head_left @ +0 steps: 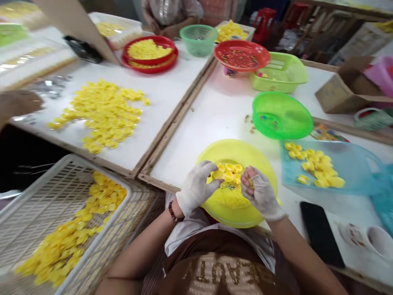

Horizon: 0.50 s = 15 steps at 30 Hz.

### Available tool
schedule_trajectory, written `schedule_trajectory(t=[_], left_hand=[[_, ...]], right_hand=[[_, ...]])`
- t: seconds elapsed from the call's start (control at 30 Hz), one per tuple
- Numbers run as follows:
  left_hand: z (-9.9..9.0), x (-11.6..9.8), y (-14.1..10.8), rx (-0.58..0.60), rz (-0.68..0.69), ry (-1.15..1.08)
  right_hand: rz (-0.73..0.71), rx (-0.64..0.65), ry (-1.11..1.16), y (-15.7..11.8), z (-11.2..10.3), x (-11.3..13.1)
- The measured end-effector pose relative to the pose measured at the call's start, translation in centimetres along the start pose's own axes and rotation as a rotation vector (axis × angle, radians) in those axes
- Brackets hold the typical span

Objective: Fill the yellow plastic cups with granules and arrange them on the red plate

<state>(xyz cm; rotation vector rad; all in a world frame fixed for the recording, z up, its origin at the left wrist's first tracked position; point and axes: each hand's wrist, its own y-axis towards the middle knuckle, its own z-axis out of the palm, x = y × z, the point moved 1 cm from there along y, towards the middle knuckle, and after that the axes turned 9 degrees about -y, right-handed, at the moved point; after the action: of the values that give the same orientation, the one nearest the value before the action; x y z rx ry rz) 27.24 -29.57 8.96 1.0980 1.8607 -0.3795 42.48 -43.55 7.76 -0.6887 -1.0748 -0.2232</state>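
Observation:
A round yellow basin point(211, 205) rests at the near table edge, against my lap. Inside it lie several small yellow plastic cups point(229, 176), with tiny multicoloured bits point(230, 186) just below them. My left hand point(199, 182), in a thin white glove, is over the basin's left side, thumb and fingers apart beside the nearest cups. On the right side of the basin my right hand point(259, 192), also gloved, has its fingers curled closed. Something small and yellowish shows between those fingers, too little of it to name.
On the right are a blue tray point(353, 164) with yellow cups, a phone point(321, 233) and a green basin point(282, 114). Loose yellow cups point(107, 110) cover the left table. A white crate point(30, 217) stands lower left. A co-worker's arm point(20, 102) reaches in at left.

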Motion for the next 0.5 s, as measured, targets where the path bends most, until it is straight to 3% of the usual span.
schedule_trajectory(t=[0.13,0.2,0.3,0.4,0.5], left_hand=[[-8.2,4.5,0.8,-0.309,-0.196,0.214],[-12.7,8.2,0.6,-0.450,-0.393,0.376],[-18.3,14.4,-0.5,-0.552,-0.672,0.520],[-22.2,19.0,-2.4,-0.582,-0.825,0.613],[-24.0,20.6,-3.8,-0.571,-0.887,0.676]], right_hand=[[0.105,0.025,-0.024,-0.1,-0.3,-0.6],[0.135,0.032,-0.018,-0.1,-0.3,-0.7],[0.139,0.027,-0.008,-0.1,-0.2,-0.8],[0.130,0.026,-0.012,-0.1,-0.1,-0.8],[0.122,0.016,-0.006,-0.2,-0.1,-0.7]])
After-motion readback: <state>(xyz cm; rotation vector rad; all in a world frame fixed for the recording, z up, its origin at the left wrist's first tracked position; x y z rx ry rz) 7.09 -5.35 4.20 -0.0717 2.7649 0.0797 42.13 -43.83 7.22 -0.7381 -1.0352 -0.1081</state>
